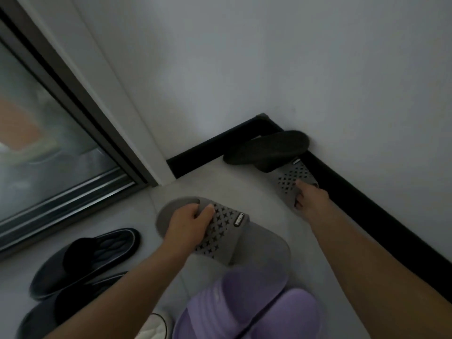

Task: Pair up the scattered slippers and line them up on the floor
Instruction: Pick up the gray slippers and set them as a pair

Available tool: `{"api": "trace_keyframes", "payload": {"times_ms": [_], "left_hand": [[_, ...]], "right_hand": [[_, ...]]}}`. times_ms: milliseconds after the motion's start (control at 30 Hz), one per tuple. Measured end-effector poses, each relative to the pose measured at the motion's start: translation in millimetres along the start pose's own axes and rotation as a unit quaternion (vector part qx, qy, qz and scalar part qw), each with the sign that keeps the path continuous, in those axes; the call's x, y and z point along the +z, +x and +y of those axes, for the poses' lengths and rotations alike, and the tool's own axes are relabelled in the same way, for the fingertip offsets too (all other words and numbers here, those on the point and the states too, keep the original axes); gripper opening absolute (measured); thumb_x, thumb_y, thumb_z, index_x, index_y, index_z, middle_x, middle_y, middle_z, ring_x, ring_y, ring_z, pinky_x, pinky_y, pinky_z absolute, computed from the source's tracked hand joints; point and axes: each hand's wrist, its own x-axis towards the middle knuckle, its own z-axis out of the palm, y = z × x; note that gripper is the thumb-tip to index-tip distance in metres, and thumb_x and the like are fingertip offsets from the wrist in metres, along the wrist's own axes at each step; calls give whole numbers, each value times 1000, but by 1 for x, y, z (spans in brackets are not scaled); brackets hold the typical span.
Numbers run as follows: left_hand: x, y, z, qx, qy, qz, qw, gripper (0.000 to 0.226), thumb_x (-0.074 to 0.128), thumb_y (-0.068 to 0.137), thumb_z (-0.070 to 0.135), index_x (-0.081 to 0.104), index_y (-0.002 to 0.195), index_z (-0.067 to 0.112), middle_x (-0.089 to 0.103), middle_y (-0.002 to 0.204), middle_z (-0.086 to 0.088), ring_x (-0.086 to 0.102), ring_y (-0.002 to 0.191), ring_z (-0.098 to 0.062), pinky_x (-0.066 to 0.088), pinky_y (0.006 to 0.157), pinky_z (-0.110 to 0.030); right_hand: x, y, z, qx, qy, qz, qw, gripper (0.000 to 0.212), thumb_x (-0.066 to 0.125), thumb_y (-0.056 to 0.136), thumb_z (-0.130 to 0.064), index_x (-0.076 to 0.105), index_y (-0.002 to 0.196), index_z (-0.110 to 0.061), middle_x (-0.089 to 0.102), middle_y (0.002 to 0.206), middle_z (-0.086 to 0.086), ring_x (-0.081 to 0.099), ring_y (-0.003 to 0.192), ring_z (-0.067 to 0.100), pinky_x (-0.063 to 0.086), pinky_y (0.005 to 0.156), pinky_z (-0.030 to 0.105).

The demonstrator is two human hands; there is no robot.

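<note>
My left hand (189, 222) grips the perforated strap of a grey slipper (256, 243) lying in the middle of the floor. Further right, my right hand (311, 200) holds the strap of the matching grey slipper (292, 181), which lies against the black skirting. A dark upturned slipper (267, 148) rests partly on that second grey one in the corner. Two purple slippers (244, 302) sit side by side at the bottom. A black pair (83, 260) lies at the left, one behind the other.
A white wall with black skirting board (367, 204) closes the right side and the back. A glass sliding door with a metal track (61, 199) runs along the left. A white slipper (156, 326) peeks out at the bottom edge under my left arm.
</note>
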Motion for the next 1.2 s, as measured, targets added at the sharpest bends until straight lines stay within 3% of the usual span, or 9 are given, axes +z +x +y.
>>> {"api": "trace_keyframes", "payload": {"times_ms": [167,333,467,533,633,800,933,1067,1200], "left_hand": [[0,1,8,25,34,-35,999,43,56,91,33,38,56,15,39,54,0,38,51,-10,29,47,-22],[-2,-2,23,61,25,-82,994,44,55,91,36,41,55,16,44,56,0,42,53,-11,32,49,-23],[-9,-8,33,108,20,-135,985,39,52,92,40,52,65,12,50,65,-5,48,63,-15,37,58,-26],[-16,-12,35,132,13,-161,978,41,49,93,40,53,65,11,50,65,-4,48,63,-15,36,57,-25],[-36,-19,33,178,50,-184,965,43,48,94,42,52,61,15,49,61,1,46,58,-10,34,52,-22],[-98,-17,23,209,53,-256,942,23,59,87,43,60,72,27,60,86,8,58,84,-11,48,72,-26],[-141,-25,1,253,173,-305,902,16,63,83,44,66,85,28,63,94,8,60,92,-12,50,84,-30],[-178,-33,-37,253,214,-294,897,16,62,85,40,59,72,31,57,77,14,57,81,-9,48,79,-28],[-232,-40,-86,185,189,-242,933,15,65,84,39,63,74,27,57,72,14,53,70,-1,44,67,-16]], "right_hand": [[2,-8,-18,-36,-35,53,997,72,69,83,-32,37,139,0,50,136,17,52,118,34,44,103,44],[-48,-52,-38,-139,-306,141,931,72,57,87,-47,41,135,5,47,138,24,48,123,38,39,100,38],[-82,-103,-35,-248,-429,157,854,44,57,88,-46,65,88,-3,65,88,21,62,89,33,40,68,29],[-86,-132,-32,-304,-481,163,806,43,58,86,-47,43,59,-18,44,57,4,52,62,25,30,50,28],[-73,-175,-30,-436,-481,162,744,54,63,82,-47,27,52,-20,26,47,-2,29,43,12,22,43,26],[-9,-226,-23,-481,-517,-56,705,53,67,76,-49,45,50,-9,37,48,0,33,44,9,29,45,20],[57,-250,0,-497,-520,-196,666,50,63,76,-54,50,47,-15,42,46,-5,39,45,7,31,48,21],[117,-264,26,-514,-550,-267,601,50,58,75,-57,44,45,-21,39,44,-5,37,44,8,32,48,24],[171,-274,58,-486,-534,-343,601,50,64,78,-51,48,49,-14,38,45,-6,39,44,5,31,48,19]]}}
